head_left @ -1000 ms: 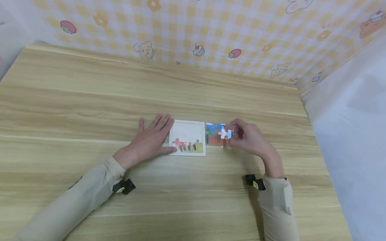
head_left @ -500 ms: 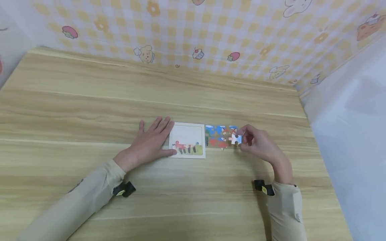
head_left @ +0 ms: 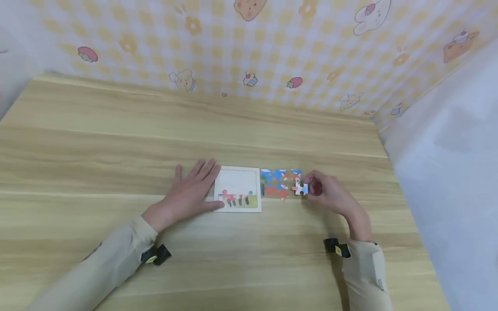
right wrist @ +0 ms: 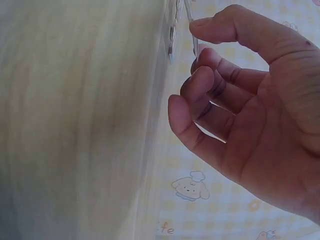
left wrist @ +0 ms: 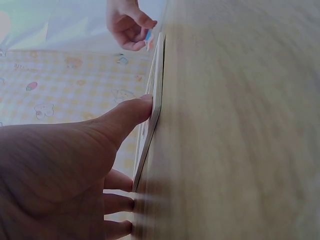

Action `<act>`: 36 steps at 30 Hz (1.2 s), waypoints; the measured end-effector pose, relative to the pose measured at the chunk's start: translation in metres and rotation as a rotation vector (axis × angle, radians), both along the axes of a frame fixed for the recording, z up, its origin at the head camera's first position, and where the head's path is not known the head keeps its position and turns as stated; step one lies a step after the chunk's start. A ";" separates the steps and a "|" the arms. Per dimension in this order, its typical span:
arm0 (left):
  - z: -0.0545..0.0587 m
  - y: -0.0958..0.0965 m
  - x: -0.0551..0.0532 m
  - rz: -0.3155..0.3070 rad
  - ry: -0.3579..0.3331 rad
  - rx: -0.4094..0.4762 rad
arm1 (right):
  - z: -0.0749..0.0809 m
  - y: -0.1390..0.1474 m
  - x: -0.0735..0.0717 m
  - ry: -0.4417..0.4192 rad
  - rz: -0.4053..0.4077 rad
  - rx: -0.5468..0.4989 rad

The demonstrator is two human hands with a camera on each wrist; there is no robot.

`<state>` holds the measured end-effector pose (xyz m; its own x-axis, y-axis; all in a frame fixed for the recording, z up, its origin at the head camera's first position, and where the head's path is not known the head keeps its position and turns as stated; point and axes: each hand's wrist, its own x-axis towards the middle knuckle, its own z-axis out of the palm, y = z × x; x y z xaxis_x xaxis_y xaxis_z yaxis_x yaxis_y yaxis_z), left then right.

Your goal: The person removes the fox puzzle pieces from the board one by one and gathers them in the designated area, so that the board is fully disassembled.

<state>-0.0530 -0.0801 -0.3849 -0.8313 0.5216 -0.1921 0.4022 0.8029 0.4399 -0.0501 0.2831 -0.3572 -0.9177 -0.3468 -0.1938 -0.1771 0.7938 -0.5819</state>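
My right hand (head_left: 334, 192) pinches a jigsaw piece (head_left: 301, 188), pale blue, white and pink, between thumb and fingertips. In the right wrist view the piece (right wrist: 190, 20) shows edge-on. It is held at the right end of a group of loose jigsaw pieces (head_left: 270, 190), blue and red-orange with parts of a fox. My left hand (head_left: 184, 194) lies spread at the left edge of the white puzzle tray (head_left: 238, 179), its thumb on the lower left corner. Assembled pieces (head_left: 250, 201) fill the tray's bottom row; its upper part is bare.
The loose pieces lie directly right of the tray on a wood-grain table (head_left: 218, 259). A checked, cartoon-printed cloth (head_left: 218, 52) hangs along the back, and a white sheet (head_left: 447, 151) borders the right side. Small black wrist devices (head_left: 337, 248) sit at both sleeves.
My right hand has carried the pinched piece rightward, away from the tray, and slightly toward me, uncovering more fox pieces. My left hand stays at the tray. The head view has tilted up slightly.
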 end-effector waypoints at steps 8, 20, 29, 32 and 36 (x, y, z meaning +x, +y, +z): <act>0.002 0.001 0.001 0.002 -0.007 0.012 | -0.001 0.001 0.001 -0.018 0.005 -0.015; 0.003 0.000 0.002 0.007 0.004 0.006 | -0.003 -0.001 0.001 -0.034 0.020 0.008; 0.002 0.000 0.003 0.007 0.004 0.015 | -0.006 0.000 0.001 -0.054 0.013 -0.004; 0.001 0.000 0.003 0.007 0.002 0.021 | -0.006 0.000 0.000 -0.054 0.012 -0.006; 0.000 0.000 0.002 0.006 0.004 0.017 | -0.007 0.000 0.001 -0.059 0.009 -0.002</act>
